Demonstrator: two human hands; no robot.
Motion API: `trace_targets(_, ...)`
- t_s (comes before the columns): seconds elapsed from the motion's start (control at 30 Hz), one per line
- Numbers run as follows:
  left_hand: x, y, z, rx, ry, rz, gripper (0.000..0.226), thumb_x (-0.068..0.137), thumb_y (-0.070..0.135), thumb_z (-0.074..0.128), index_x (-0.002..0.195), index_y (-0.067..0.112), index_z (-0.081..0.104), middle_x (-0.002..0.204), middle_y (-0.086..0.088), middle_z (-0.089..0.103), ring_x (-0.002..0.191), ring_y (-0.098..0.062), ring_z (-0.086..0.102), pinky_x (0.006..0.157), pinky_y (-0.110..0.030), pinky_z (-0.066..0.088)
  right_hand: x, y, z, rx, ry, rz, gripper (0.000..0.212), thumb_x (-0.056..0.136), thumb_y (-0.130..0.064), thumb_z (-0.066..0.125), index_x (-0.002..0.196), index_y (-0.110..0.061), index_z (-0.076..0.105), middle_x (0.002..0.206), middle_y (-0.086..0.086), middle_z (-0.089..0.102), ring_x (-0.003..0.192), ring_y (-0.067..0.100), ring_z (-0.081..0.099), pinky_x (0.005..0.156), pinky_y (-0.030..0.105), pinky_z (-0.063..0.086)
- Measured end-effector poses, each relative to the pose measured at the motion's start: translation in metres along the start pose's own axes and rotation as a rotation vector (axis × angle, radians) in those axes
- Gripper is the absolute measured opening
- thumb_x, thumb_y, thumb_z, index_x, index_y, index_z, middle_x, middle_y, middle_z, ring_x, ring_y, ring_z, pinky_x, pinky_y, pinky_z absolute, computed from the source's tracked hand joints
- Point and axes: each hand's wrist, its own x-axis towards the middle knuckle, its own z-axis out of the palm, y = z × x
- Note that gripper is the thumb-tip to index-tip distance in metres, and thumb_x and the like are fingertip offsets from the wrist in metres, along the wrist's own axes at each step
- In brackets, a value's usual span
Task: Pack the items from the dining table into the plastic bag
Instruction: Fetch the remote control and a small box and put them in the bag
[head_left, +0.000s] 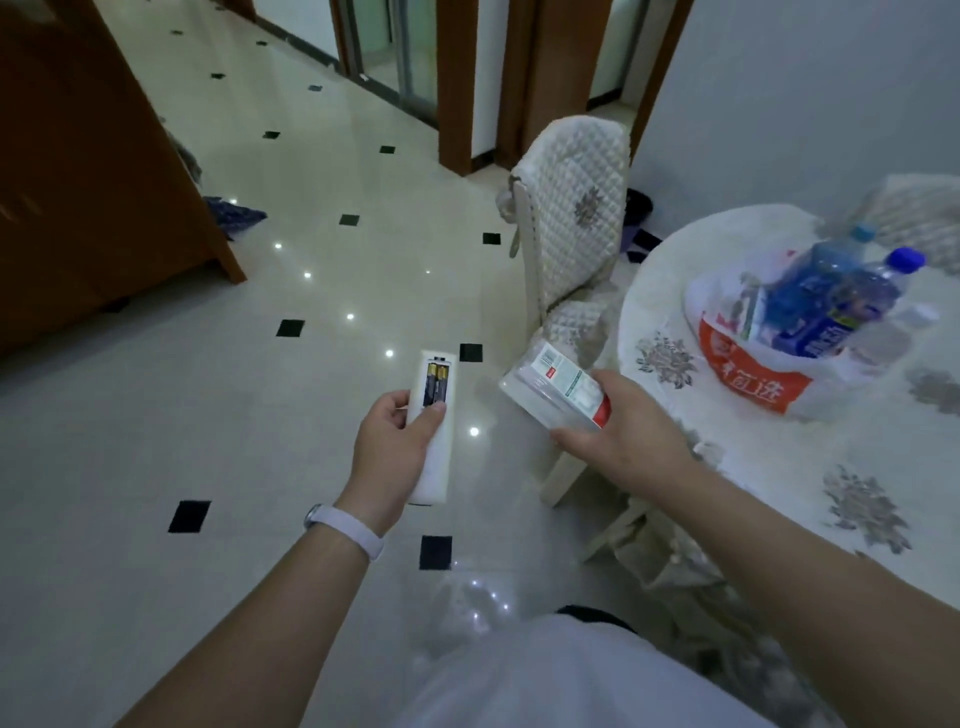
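Head view: my left grip (389, 447) is curled round the lower half of a white remote control (435, 470), thumb lying across its back, where the cover is off and two batteries (435, 385) show in the open compartment. My right grip (623, 431) is closed on the near end of a white packet (556, 387) with a printed label and a red edge. Both things are held over the tiled floor (208, 415), to the left of the round, cloth-covered worktop (769, 467) and clear of it. On that worktop, well to the right of both grips, the plastic bag (748, 374), white with a red printed panel, sits with its mouth open, and two blue-capped bottles (815, 291) stand inside it. A quilted chair (571, 223) stands between the floor and the worktop's far left edge. By my reading the packing is part done: the bottles are in, while the remote control and the packet have yet to reach the bag. I cannot tell whether anything else waits behind the bag.
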Motion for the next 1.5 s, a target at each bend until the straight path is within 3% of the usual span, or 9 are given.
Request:
trace_targets(0.1,0.035,0.012,0.017,0.003,-0.079,-0.008,0.022,0.091,0.026,0.069,0.110,0.018,0.061,0.096,0.000,0.071,0.076,-0.012,0.068,0.058,-0.023,0.050,0.016,0.008,-0.003,-0.006,0.049,0.066,0.064,0.066,-0.060,0.074,0.121,-0.035,0.051,0.096,-0.016,0.058,0.081,0.003,0.055,0.067,0.028,0.048)
trace_targets(0.27,0.092,0.023,0.066,0.057,-0.185,-0.006,0.019,0.090,0.023,0.069,0.106,0.018,0.062,0.091,0.001,0.072,0.066,-0.004,0.068,0.054,-0.020,0.050,0.060,0.038,-0.007,-0.002,0.082,0.208,0.055,0.065,-0.061,0.071,0.109,-0.032,0.053,0.095,-0.011,0.059,0.081,0.009,0.057,0.071,0.035,0.053)
trace_targets(0.47,0.158,0.043,0.139,0.192,-0.262,-0.034,0.019,0.090,0.023,0.070,0.106,0.018,0.063,0.092,-0.001,0.072,0.075,-0.016,0.068,0.062,-0.027,0.050,0.142,0.085,-0.019,0.135,0.127,0.293,0.059,0.064,-0.066,0.068,0.111,-0.035,0.051,0.104,-0.010,0.061,0.090,0.013,0.061,0.074,0.040,0.057)
trace_targets(0.73,0.230,0.089,0.276,0.324,-0.452,0.059,0.014,0.089,0.022,0.070,0.102,0.020,0.064,0.091,0.000,0.071,0.070,-0.008,0.066,0.060,-0.022,0.048,0.204,0.153,-0.078,0.261,0.239,0.440,0.047,0.071,-0.053,0.074,0.107,-0.034,0.051,0.094,-0.012,0.060,0.079,0.004,0.057,0.064,0.029,0.050)
trace_targets(0.83,0.236,0.097,0.324,0.337,-0.566,0.073,0.014,0.090,0.021,0.070,0.103,0.020,0.065,0.090,0.002,0.072,0.073,-0.010,0.067,0.060,-0.021,0.050,0.202,0.177,-0.098,0.315,0.326,0.556,0.050,0.069,-0.054,0.075,0.110,-0.036,0.051,0.095,-0.012,0.061,0.083,0.009,0.060,0.074,0.034,0.052)
trace_targets(0.97,0.237,0.099,0.381,0.364,-0.750,0.057,0.015,0.091,0.019,0.069,0.105,0.016,0.065,0.093,-0.002,0.072,0.072,-0.009,0.069,0.059,-0.023,0.051,0.182,0.206,-0.113,0.330,0.456,0.680,0.052,0.068,-0.056,0.076,0.110,-0.036,0.052,0.097,-0.013,0.060,0.086,0.008,0.057,0.072,0.029,0.044)
trace_targets(1.1,0.239,0.092,0.432,0.433,-0.905,0.051,0.016,0.090,0.022,0.070,0.103,0.017,0.062,0.094,-0.008,0.073,0.080,-0.025,0.070,0.069,-0.039,0.057,0.162,0.224,-0.121,0.328,0.558,0.822,0.054,0.068,-0.052,0.078,0.112,-0.035,0.054,0.094,-0.015,0.055,0.084,0.009,0.055,0.071,0.028,0.041)
trace_targets(1.37,0.265,0.085,0.527,0.618,-1.247,0.163,0.021,0.091,0.029,0.068,0.109,0.021,0.060,0.096,-0.005,0.070,0.079,-0.021,0.068,0.061,-0.028,0.048,0.159,0.232,-0.115,0.342,0.629,1.059,0.058,0.069,-0.052,0.078,0.116,-0.028,0.052,0.091,-0.015,0.055,0.078,0.003,0.053,0.062,0.025,0.039)
trace_targets(1.5,0.293,0.085,0.579,0.796,-1.474,0.355,0.020,0.093,0.026,0.065,0.111,0.025,0.056,0.099,-0.001,0.067,0.080,-0.016,0.064,0.061,-0.028,0.047,0.176,0.230,-0.112,0.360,0.651,1.217,0.053,0.071,-0.049,0.078,0.111,-0.030,0.050,0.088,-0.017,0.054,0.074,-0.002,0.051,0.058,0.020,0.038)
